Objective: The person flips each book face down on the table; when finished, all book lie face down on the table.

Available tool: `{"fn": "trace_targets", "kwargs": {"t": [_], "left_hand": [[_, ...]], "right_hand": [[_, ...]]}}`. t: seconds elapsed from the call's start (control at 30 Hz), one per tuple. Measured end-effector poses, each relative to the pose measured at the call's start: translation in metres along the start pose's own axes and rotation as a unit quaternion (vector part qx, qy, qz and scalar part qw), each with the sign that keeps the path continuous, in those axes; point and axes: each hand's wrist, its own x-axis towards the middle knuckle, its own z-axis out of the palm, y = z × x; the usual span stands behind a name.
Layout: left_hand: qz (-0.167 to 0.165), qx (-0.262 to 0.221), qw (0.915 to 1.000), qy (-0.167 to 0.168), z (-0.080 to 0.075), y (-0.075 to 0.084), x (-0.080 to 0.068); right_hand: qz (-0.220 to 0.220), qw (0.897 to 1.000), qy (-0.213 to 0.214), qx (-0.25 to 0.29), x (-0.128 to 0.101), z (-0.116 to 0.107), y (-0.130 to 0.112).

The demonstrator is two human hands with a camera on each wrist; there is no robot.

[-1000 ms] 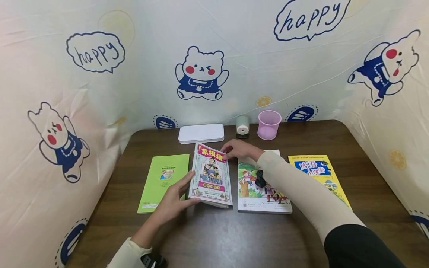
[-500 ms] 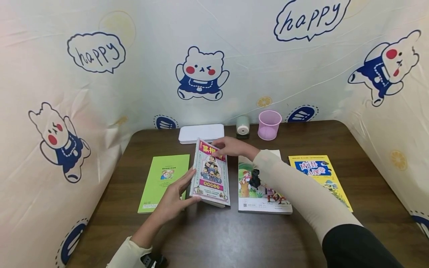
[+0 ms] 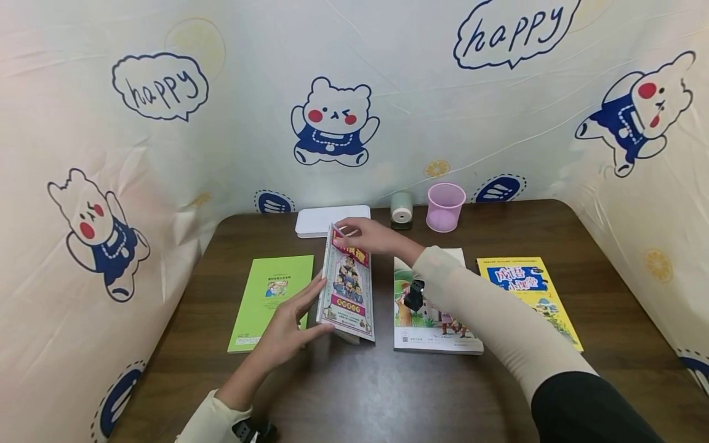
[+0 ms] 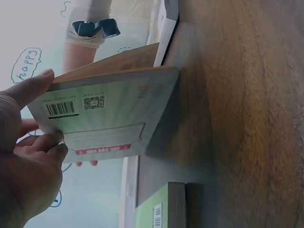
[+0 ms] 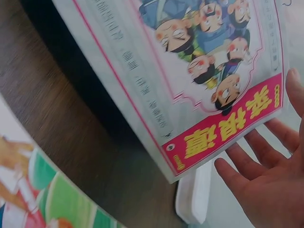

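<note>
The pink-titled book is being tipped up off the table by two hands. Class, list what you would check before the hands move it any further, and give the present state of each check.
1. Left hand has a grip on the pink-titled book: ok, thumb and fingers hold its near left edge.
2. Right hand supports the far end: ok, fingers lie at the top edge.
3. Book is off the table: not ok, its right edge is down.
4. Green book is not touching it: cannot tell, the hand covers the gap.
5. White case and pink cup behind are apart from it: ok.
</note>
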Motion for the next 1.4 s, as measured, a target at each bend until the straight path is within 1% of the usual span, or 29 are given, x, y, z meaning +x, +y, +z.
{"fn": "trace_targets", "kwargs": {"t": [0.17,0.3,0.4,0.5,0.57,0.63,0.73,0.8,0.9,1.0,1.1,1.23,1.3,1.4], "left_hand": [[0.027,0.004,0.9996,0.002,-0.004,0.002,0.0],[0.032,0.014,0.9994,0.006,-0.008,0.007,0.0],[0.033,0.02,0.9992,0.007,-0.014,0.011,-0.001],[0.037,0.024,0.999,0.007,-0.019,0.015,-0.001],[0.041,0.022,0.9989,0.006,-0.02,0.016,-0.001],[0.05,0.031,0.9983,0.005,-0.02,0.015,0.0],[0.056,0.051,0.9971,0.0,-0.018,0.012,0.001],[0.055,0.07,0.9961,-0.005,-0.016,0.009,0.002],[0.051,0.081,0.9954,-0.013,-0.011,0.005,0.003],[0.047,0.081,0.9954,-0.017,-0.006,0.002,0.005],[0.04,0.078,0.996,-0.018,0.001,-0.002,0.007],[0.036,0.065,0.9972,-0.011,0.011,-0.008,0.009],[0.038,0.057,0.9976,-0.005,0.016,-0.011,0.011],[0.04,0.05,0.9979,0.0,0.022,-0.016,0.013]], "right_hand": [[-0.013,1.0,0.026,0.004,0.0,0.002,-0.014],[-0.038,0.998,0.04,0.028,0.002,0.005,-0.021],[-0.05,0.997,0.04,0.048,0.003,0.006,-0.024],[-0.051,0.996,0.036,0.058,0.005,0.006,-0.024],[-0.057,0.996,0.034,0.065,0.006,0.006,-0.022],[-0.061,0.995,0.031,0.078,0.006,0.006,-0.02],[-0.063,0.992,0.027,0.109,0.005,0.007,-0.017],[-0.054,0.99,0.024,0.127,0.003,0.007,-0.013],[-0.043,0.988,0.022,0.15,0.001,0.008,-0.008],[-0.04,0.983,0.019,0.177,-0.001,0.011,-0.002],[-0.04,0.977,0.013,0.211,-0.003,0.013,0.003],[-0.042,0.969,0.01,0.241,-0.006,0.014,0.01],[-0.041,0.97,0.014,0.241,-0.007,0.013,0.012],[-0.04,0.973,0.022,0.227,-0.01,0.012,0.017]]}}
